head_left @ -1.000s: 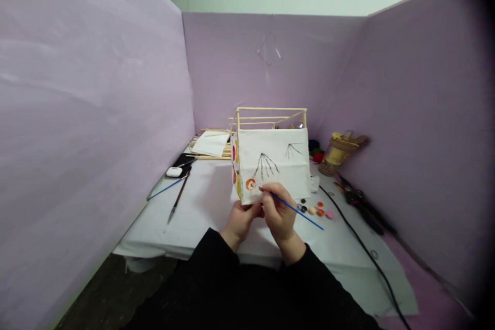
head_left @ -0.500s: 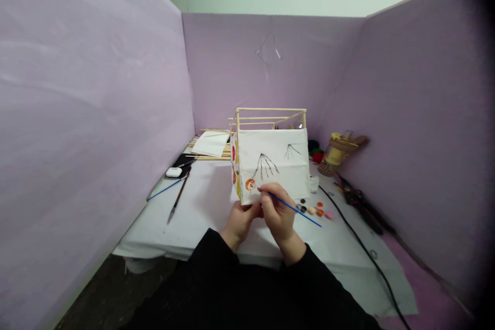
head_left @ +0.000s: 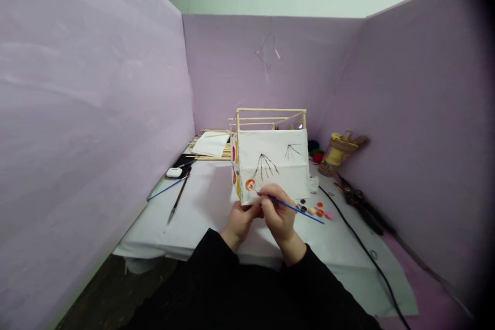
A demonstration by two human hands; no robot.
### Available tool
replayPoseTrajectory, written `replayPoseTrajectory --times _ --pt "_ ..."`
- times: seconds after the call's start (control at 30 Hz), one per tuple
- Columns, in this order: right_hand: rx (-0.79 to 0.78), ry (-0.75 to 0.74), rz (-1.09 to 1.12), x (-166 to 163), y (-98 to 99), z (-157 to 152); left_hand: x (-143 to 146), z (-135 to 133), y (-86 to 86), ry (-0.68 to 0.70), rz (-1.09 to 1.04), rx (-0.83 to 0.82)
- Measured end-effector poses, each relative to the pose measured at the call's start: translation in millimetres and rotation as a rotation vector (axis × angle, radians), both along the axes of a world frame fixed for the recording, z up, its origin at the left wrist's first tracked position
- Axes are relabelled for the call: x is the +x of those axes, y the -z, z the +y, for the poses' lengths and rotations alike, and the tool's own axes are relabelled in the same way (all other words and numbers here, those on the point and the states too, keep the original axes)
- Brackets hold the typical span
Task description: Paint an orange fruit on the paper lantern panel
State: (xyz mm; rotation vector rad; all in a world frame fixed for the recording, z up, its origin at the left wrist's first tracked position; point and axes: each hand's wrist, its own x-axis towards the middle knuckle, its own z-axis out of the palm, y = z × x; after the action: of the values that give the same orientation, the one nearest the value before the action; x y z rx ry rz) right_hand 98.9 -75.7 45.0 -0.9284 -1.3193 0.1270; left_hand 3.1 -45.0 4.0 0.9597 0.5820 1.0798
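A box-shaped frame of thin wooden sticks (head_left: 271,110) has white fabric (head_left: 288,178) stretched over its lower part. Dark branching lines and an orange round shape (head_left: 250,184) are painted on the near side; colourful painted shapes show on the left side. My left hand (head_left: 240,220) grips the frame's bottom near corner, its fingertips partly hidden underneath. Pinched in my right hand (head_left: 278,211) is a slim blue paintbrush (head_left: 305,213), its tip at the orange shape and its handle pointing lower right.
Several small paint pots (head_left: 319,212) stand right of my right hand. A black cable (head_left: 359,240) runs down the right side near pliers (head_left: 359,203) and a yellow-brown container (head_left: 335,154). Left lie a brown brush (head_left: 179,198), another blue brush (head_left: 166,188), a white case (head_left: 174,172) and wooden sticks (head_left: 209,157).
The brush in my right hand has tilted slightly, its handle end rising a little and shifting right. My left hand and the frame stay in place.
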Motion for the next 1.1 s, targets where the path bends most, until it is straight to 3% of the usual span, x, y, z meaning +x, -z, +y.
replayPoseTrajectory --times 1.1 --pt "0.001 -0.046 0.001 2.3 -1.8 -1.9 0.2 3.3 9.0 0.017 -0.042 0.037"
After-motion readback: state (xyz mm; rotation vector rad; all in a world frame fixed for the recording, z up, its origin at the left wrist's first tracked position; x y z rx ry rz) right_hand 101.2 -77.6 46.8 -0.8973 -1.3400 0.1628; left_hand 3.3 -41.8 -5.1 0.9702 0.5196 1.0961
